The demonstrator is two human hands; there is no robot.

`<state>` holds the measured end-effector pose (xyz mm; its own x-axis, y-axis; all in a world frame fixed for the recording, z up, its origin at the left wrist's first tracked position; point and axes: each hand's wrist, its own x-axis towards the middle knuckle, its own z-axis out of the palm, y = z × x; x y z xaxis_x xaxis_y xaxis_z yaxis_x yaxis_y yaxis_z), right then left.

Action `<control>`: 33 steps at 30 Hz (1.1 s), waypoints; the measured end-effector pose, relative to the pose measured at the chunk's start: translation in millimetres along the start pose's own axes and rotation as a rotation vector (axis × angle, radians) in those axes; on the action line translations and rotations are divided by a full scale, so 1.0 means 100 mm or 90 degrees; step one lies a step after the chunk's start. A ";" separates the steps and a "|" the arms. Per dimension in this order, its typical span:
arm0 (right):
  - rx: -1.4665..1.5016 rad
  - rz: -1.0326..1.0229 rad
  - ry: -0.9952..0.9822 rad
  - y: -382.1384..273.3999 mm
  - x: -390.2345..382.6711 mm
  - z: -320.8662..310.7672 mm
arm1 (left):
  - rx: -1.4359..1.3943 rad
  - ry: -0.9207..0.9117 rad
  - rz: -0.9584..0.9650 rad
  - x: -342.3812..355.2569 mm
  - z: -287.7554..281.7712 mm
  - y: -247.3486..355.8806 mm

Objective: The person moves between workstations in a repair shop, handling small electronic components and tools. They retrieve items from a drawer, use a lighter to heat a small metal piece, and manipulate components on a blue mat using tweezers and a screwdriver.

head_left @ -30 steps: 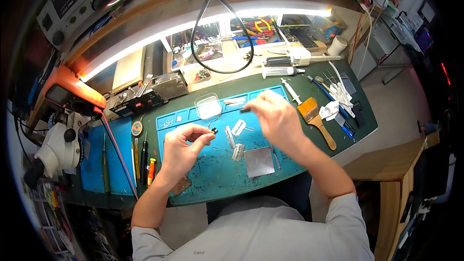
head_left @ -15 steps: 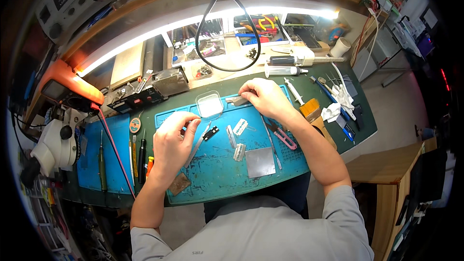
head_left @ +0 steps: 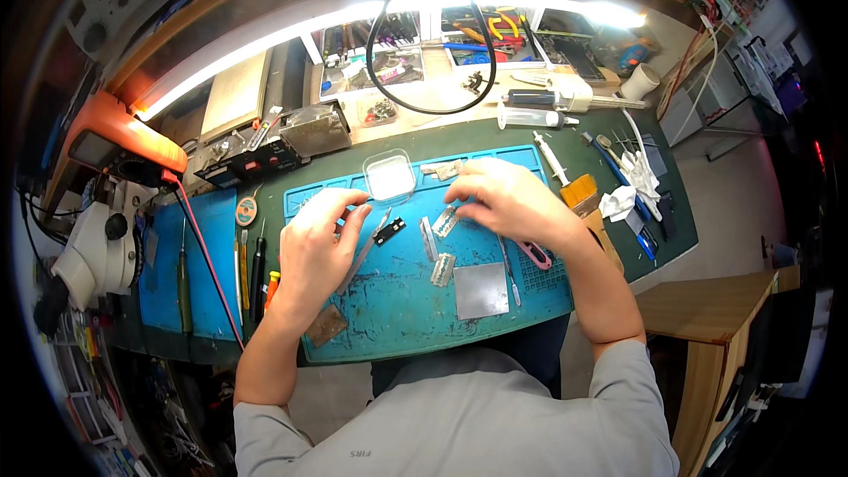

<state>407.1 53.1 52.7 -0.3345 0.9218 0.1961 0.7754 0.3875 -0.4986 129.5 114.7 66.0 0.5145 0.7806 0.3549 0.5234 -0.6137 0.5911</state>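
My left hand [head_left: 320, 243] hovers over the left part of the blue work mat [head_left: 397, 336], thumb and forefinger closed together; whatever is between them is too small to make out. Close to it lie a thin metal tool [head_left: 360, 258] and a small black part [head_left: 389, 230]. My right hand [head_left: 512, 203] holds nothing visible, its fingers bent and apart beside a razor blade [head_left: 446, 222]. A second razor blade [head_left: 442, 270] and a narrow metal strip [head_left: 428, 238] lie nearby. Beyond the fingers sit a crumpled greyish piece [head_left: 442, 170] and a clear square dish [head_left: 389, 175].
A square metal plate [head_left: 481, 291], a slim tool [head_left: 511, 272] and pink-handled scissors [head_left: 535, 255] lie near my right forearm. Right of the mat are a brush [head_left: 579, 190], a syringe [head_left: 551, 159] and white tissue [head_left: 618, 203]. An orange multimeter [head_left: 128, 137] stands at left.
My right hand has moved back from the crumpled piece toward the razor blade, its fingers spreading. My left hand stays pinched in nearly the same place. The view has shifted slightly.
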 end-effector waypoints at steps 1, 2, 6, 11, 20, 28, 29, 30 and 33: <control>0.008 -0.013 -0.002 -0.05 0.00 0.04 | 0.001 -0.005 -0.002 0.00 0.00 0.00; -0.004 -0.010 -0.030 -0.09 0.00 0.06 | 0.002 -0.009 -0.004 0.01 0.00 0.00; -0.007 0.003 -0.065 -0.09 -0.01 0.11 | 0.003 0.002 -0.002 0.02 0.01 -0.02; 0.060 0.043 -0.101 -0.13 0.02 -0.03 | -0.005 0.004 -0.003 0.01 0.01 -0.04; 0.042 -0.115 -0.217 -0.37 -0.06 0.09 | 0.020 -0.014 0.034 -0.04 0.07 -0.05; 0.016 -0.125 -0.182 -0.39 -0.03 0.06 | 0.025 -0.022 0.035 -0.06 0.07 -0.04; 0.035 -0.095 -0.203 -0.39 -0.03 0.04 | 0.024 -0.022 0.035 -0.06 0.07 -0.05; 0.054 -0.064 -0.223 -0.38 -0.03 0.03 | 0.022 -0.022 0.039 -0.06 0.08 -0.05; 0.187 0.061 -0.156 -0.27 0.01 0.02 | 0.020 -0.021 0.045 -0.05 0.10 -0.07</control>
<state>384.3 43.3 64.5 -0.4133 0.9091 -0.0521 0.6348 0.2466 -0.7322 130.0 113.7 53.1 0.5727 0.7310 0.3710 0.5054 -0.6712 0.5423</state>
